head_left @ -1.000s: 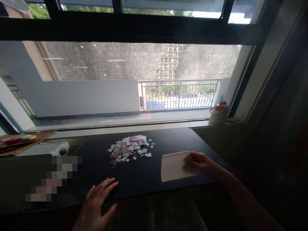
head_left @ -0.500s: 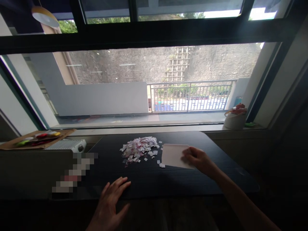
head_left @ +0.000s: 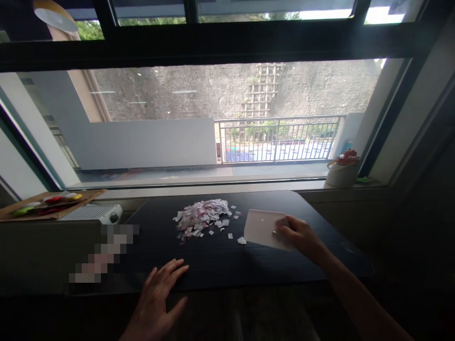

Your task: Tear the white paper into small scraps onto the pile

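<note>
In my right hand (head_left: 302, 237) is a flat, pale scraper (head_left: 261, 229), pinched at its right end and held low over the dark table (head_left: 213, 272). It has a straight left edge, and a small light spot shows on its face. Left of it lies a loose pile of small white and pinkish paper scraps (head_left: 202, 215). A few stray pieces lie between the pile and the scraper, and one white scrap (head_left: 241, 240) is right by its lower left corner. My left hand (head_left: 161, 289) is at the table's near edge, fingers spread, with nothing in it.
Beyond the table runs a window sill (head_left: 249, 185) under a large window. A white pot (head_left: 342, 174) with reddish contents stands on it at right. At left are a white heater (head_left: 92, 213) and a brown board (head_left: 21, 211) bearing colourful items.
The scraper in my right hand has moved a little to the right, away from the pile. My left hand stays in much the same place. The whole view has shifted slightly.
</note>
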### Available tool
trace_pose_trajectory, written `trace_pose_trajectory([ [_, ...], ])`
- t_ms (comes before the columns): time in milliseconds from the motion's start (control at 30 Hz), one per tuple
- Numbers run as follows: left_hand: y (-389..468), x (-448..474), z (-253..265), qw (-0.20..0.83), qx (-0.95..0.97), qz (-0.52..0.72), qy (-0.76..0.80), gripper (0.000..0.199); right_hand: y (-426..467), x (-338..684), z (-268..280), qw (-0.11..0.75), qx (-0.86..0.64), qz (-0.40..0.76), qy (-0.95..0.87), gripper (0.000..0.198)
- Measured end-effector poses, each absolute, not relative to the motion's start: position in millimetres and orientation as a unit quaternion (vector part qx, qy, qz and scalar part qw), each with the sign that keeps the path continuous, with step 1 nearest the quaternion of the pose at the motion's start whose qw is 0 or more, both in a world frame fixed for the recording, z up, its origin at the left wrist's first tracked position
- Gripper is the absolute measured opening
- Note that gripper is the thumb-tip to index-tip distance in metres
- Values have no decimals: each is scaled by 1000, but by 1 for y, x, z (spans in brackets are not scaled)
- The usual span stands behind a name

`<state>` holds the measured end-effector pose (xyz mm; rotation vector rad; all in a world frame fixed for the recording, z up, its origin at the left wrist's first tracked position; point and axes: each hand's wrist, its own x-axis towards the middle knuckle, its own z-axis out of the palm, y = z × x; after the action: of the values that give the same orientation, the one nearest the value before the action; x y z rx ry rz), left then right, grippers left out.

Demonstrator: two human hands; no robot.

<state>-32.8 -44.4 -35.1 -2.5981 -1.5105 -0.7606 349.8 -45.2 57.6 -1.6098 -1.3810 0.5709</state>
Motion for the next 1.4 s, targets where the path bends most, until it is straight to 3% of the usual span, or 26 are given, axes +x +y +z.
trace_pose_trajectory([
  [200, -41, -30, -31, -6, -815, -281, -508, 41, -41, 353, 49, 493, -624, 310, -521, 24],
  [333, -28, 17, 6, -13, -812, -303, -498, 24, -33, 361, 35, 541, -641, 270, -473, 26],
  [533, -1, 108, 54, -59, -905, -138, -397, 20, -27, 364, 13, 549, -659, 236, -456, 25],
  [867, 21, 146, 49, -60, -896, -109, -426, 22, -22, 364, 4, 543, -670, 199, -465, 23],
  [1133, 33, 116, 53, -192, -844, -138, -481, 37, -26, 362, 11, 538, -666, 206, -474, 24],
  [1400, 28, 122, 58, -175, -860, -122, -463, 24, -27, 361, 12, 542, -664, 208, -471, 20],
])
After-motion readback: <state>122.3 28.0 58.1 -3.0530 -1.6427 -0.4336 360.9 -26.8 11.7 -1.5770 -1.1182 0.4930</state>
